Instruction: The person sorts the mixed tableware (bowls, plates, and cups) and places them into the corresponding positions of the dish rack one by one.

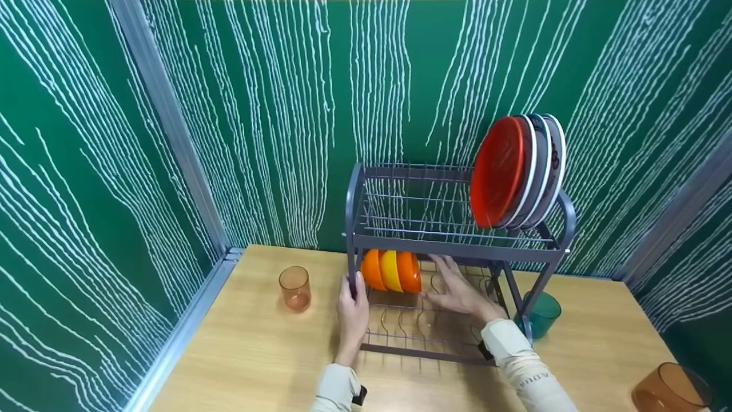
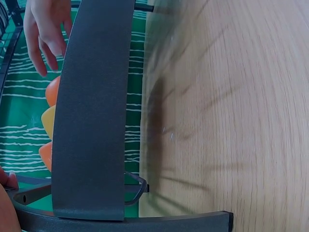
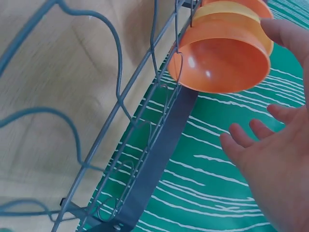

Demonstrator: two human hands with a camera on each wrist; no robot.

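Note:
A dark two-tier dish rack (image 1: 457, 247) stands on the table. My left hand (image 1: 353, 312) grips its left post, thumb on the near side. On the lower tier, an orange bowl (image 1: 372, 269), a yellow bowl (image 1: 391, 271) and another orange bowl (image 1: 409, 272) stand on edge, nested side by side at the left. My right hand (image 1: 457, 293) reaches under the upper tier, just right of the bowls, fingers spread and holding nothing. In the right wrist view the thumb of this hand (image 3: 282, 154) is close to the rim of the nearest orange bowl (image 3: 224, 67); contact cannot be told.
A red plate (image 1: 496, 171) and several white-rimmed plates (image 1: 549, 171) stand upright at the upper tier's right. An orange glass (image 1: 295, 289) is left of the rack, a green cup (image 1: 543, 316) right of it, and another orange glass (image 1: 669, 389) at front right. Green walls enclose the table (image 1: 257, 343).

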